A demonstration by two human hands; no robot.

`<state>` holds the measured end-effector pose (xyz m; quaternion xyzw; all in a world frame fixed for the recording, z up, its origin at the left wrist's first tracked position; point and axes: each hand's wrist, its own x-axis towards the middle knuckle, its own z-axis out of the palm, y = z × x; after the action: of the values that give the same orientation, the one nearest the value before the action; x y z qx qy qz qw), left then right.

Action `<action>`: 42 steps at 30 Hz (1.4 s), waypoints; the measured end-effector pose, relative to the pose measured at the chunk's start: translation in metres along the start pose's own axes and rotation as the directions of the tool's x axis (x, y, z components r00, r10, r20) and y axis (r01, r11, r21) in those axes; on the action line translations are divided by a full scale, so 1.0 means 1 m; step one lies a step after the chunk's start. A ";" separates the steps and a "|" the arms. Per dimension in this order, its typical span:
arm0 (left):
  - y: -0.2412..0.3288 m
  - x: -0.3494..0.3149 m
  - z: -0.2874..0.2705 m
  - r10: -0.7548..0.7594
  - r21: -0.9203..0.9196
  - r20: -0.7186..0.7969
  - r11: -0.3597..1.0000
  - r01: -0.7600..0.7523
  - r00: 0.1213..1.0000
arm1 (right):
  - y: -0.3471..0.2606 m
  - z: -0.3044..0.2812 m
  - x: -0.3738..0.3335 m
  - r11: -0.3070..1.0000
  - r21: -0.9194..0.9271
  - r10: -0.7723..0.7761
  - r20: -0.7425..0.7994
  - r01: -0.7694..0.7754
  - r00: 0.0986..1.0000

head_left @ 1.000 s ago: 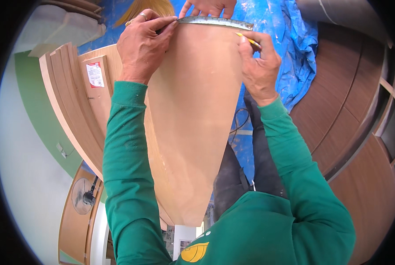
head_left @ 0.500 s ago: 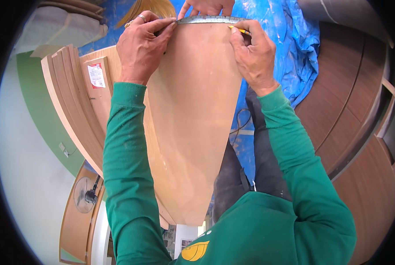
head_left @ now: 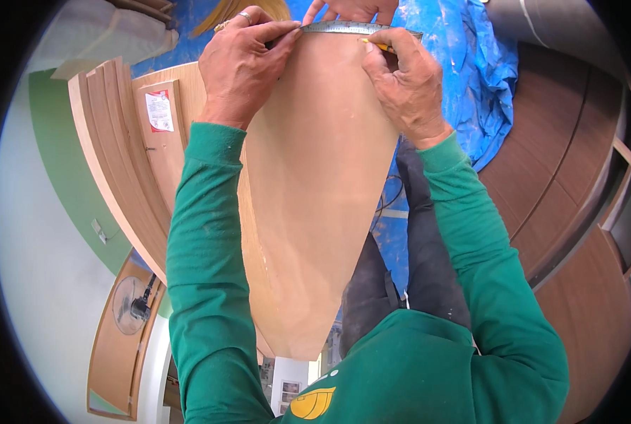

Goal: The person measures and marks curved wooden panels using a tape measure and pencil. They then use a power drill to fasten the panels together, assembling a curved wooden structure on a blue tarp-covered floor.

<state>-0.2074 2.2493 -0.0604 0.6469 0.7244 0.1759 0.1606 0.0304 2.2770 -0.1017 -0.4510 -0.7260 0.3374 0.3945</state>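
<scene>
A long, pale wooden board (head_left: 319,162) lies in front of me. Across its far end stretches a tape measure blade (head_left: 336,28). My left hand (head_left: 243,71), a ring on one finger, pinches the blade at the board's far left corner. On the far right, my right hand (head_left: 408,88) is closed on a yellow pencil (head_left: 379,46), its tip close to the board's surface just below the blade. The right fingers also rest by the blade; whether they grip it is hidden. Just beyond the blade shows another person's hand (head_left: 350,10).
To the left lean several wooden panels (head_left: 107,134), one bearing a white and red label (head_left: 158,111). Blue sheeting (head_left: 471,92) covers the floor at the far side. Large brown panels (head_left: 548,134) stand on the right. A clear-bladed fan (head_left: 133,305) is at lower left.
The board's far end and both my hands have shifted slightly right and up in view. The pencil tip is a little further left along the blade. Both hands keep their hold.
</scene>
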 end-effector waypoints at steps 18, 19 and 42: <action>-0.002 0.000 0.000 0.020 -0.024 -0.001 1.000 -0.020 1.000 | 0.003 -0.002 0.004 0.998 -0.063 0.021 0.029 -0.019 0.999; -0.002 0.000 0.000 0.021 -0.021 -0.003 1.000 -0.021 1.000 | -0.001 -0.005 0.002 0.992 -0.006 0.124 0.005 -0.123 0.992; -0.008 0.008 -0.007 0.177 -0.165 0.095 0.973 -0.160 0.980 | 0.019 -0.046 -0.014 0.880 0.165 0.469 -0.150 -0.445 0.871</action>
<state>-0.2189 2.2565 -0.0580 0.7000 0.6411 0.2097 0.2346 0.0823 2.2770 -0.1009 -0.6138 -0.5361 0.4226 0.3966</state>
